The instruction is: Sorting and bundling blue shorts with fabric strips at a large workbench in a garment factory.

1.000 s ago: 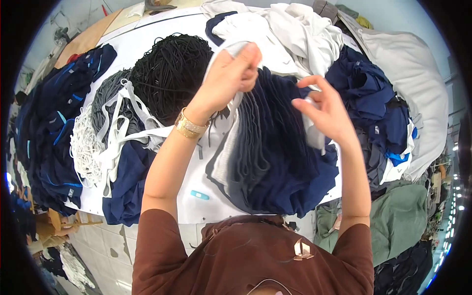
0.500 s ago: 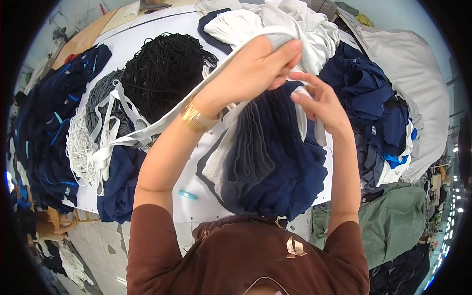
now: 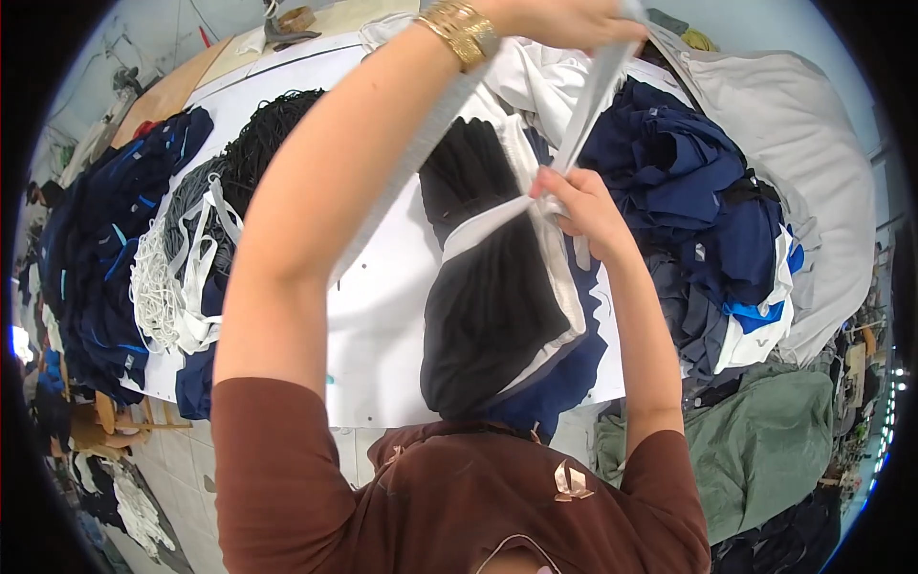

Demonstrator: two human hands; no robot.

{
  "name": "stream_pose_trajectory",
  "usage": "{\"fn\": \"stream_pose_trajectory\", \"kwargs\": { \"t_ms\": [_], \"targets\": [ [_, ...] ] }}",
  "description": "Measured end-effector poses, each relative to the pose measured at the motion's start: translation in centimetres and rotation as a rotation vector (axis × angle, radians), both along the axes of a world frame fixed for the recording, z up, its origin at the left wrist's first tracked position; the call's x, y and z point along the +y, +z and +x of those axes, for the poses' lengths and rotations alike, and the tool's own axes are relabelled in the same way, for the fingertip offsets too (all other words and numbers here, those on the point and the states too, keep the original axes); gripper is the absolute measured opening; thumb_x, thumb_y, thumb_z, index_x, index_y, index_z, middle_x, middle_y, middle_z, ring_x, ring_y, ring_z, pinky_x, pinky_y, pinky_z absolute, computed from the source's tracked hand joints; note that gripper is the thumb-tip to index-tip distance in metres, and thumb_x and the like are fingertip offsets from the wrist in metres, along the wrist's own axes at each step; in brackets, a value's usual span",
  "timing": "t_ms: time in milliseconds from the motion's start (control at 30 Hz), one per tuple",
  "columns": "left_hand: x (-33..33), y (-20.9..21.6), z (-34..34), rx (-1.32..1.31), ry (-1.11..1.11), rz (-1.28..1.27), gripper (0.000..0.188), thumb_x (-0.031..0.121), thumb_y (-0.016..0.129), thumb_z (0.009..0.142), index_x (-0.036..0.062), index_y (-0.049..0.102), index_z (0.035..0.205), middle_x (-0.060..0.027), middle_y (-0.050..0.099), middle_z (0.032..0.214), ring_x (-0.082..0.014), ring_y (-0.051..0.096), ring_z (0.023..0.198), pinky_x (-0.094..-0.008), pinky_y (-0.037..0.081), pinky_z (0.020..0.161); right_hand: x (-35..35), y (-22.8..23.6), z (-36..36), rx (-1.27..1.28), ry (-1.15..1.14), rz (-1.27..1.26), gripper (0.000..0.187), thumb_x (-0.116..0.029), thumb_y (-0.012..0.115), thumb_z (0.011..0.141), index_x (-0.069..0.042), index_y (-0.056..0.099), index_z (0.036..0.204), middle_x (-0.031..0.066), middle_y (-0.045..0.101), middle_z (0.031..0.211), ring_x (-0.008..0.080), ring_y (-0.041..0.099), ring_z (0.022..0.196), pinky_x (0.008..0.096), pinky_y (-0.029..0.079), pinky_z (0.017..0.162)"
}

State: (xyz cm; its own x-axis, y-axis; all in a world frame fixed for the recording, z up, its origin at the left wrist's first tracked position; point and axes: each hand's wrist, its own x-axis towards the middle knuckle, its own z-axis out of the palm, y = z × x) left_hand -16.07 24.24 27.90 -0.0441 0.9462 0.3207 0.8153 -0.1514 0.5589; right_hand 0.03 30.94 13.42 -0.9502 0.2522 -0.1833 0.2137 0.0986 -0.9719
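Note:
A bundle of folded black and navy garments [image 3: 492,301], edged with a pale band, stands on the white table in front of me. Around its middle runs a white fabric strip [image 3: 483,230], drawn in tight. My right hand [image 3: 585,206] pinches the strip where it crosses at the bundle's right side. Up at the top edge, my left hand [image 3: 564,21] is closed on the same strip, which stretches taut and slightly blurred between both hands. Another pale length hangs behind my left forearm.
White cloth [image 3: 535,86] lies behind the bundle. Navy garments [image 3: 669,172] are piled on the right, beside a large light-grey covered heap [image 3: 794,172]. To the left are black cords [image 3: 273,124], white cords [image 3: 153,287] and more dark garments [image 3: 81,258]. Green cloth [image 3: 746,440] sits lower right.
My left hand has risen to the top edge, pulling the strip taut. The bundle has turned, showing its black side with the strip around it. My right hand has moved slightly left and closed.

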Motion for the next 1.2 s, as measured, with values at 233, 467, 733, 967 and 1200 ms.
{"fn": "stream_pose_trajectory", "kwargs": {
  "t_ms": [233, 467, 733, 967, 1200],
  "targets": [
    [-11.0, -12.3, -10.1, -0.223, 0.759, -0.776, 0.076, 0.071, 0.037, 0.077, 0.0085, 0.052, 0.119, -0.0089, 0.059, 0.075, -0.0178, 0.058, 0.071, -0.0352, 0.050, 0.056, 2.9, -2.8, 1.4, 0.060, 0.033, -0.313, 0.034, -0.031, 0.047, 0.092, -0.007, 0.054, 0.069, -0.0065, 0.035, 0.047, 0.0019, 0.026, 0.035, 0.0189, 0.017, 0.035],
    [-13.8, -21.3, -3.8, -1.018, 0.515, -0.660, 0.065, 0.057, 0.042, 0.086, -0.0008, 0.050, 0.114, -0.0102, 0.060, 0.088, -0.0186, 0.061, 0.079, -0.0297, 0.052, 0.062, 3.1, -4.1, 0.0, -0.023, 0.126, -0.439, 0.033, -0.029, 0.046, 0.092, -0.006, 0.054, 0.071, -0.0052, 0.037, 0.048, 0.0028, 0.025, 0.034, 0.0191, 0.017, 0.035],
    [-11.3, -24.7, 4.4, -0.609, 0.662, -0.134, 0.028, 0.016, 0.067, 0.076, 0.0010, 0.055, 0.097, -0.0029, 0.057, 0.066, -0.0104, 0.058, 0.055, -0.0258, 0.047, 0.053, 1.8, -3.7, 0.0, 0.021, 0.171, -0.428, 0.034, -0.031, 0.047, 0.092, -0.005, 0.055, 0.071, -0.0058, 0.038, 0.048, 0.0009, 0.027, 0.036, 0.0177, 0.018, 0.035],
    [-10.0, -24.6, 4.1, -0.297, 0.678, -0.010, 0.016, 0.006, 0.061, 0.078, -0.0002, 0.058, 0.092, -0.0061, 0.058, 0.064, -0.0112, 0.059, 0.053, -0.0229, 0.046, 0.050, 1.5, -3.7, 0.2, 0.031, 0.161, -0.394, 0.034, -0.031, 0.048, 0.091, -0.006, 0.056, 0.071, -0.0059, 0.038, 0.049, 0.0011, 0.028, 0.037, 0.0176, 0.019, 0.036],
    [-8.2, -21.4, 4.6, -0.471, 0.610, 0.195, 0.013, 0.004, 0.056, 0.081, -0.0007, 0.064, 0.090, -0.0092, 0.065, 0.075, -0.0114, 0.061, 0.063, -0.0233, 0.049, 0.059, 1.4, -3.4, -0.7, 0.009, 0.221, -0.337, 0.031, -0.030, 0.051, 0.089, -0.005, 0.057, 0.071, -0.0054, 0.040, 0.051, 0.0021, 0.028, 0.039, 0.0187, 0.018, 0.036]
  ]
}}
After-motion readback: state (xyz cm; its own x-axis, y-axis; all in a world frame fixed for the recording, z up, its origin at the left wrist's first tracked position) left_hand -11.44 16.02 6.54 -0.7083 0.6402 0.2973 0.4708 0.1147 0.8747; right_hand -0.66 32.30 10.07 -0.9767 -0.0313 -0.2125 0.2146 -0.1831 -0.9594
